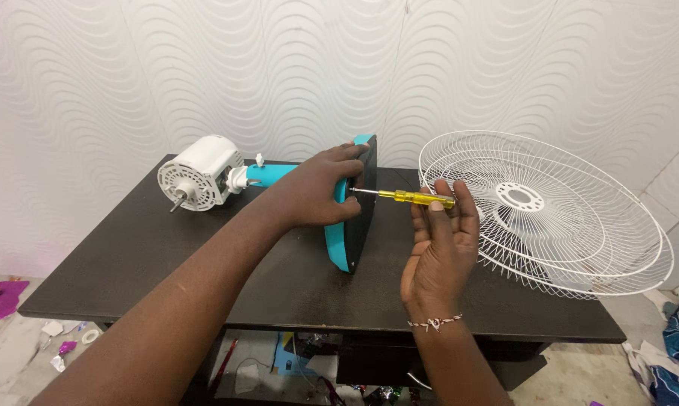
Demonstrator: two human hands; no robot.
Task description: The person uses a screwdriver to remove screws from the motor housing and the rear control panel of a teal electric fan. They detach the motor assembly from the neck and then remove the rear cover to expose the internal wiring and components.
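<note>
Dark table [204, 256] – left hand [317, 192] clenched on turquoise fan base [350, 225], right hand [438, 248] grasping yellow screwdriver [411, 198].

- a white wall [91, 68] with a raised wavy pattern fills the background.
- a dark table [166, 263] stands against it, with a lower shelf [309, 361] beneath.
- pale floor [23, 353] littered with paper scraps and purple foil bits [1, 299].

Fan base [352, 225]: underside faces away; left hand [317, 192] covers its upper edge.
Screwdriver [407, 197] tip: contact point too small to tell.
</note>
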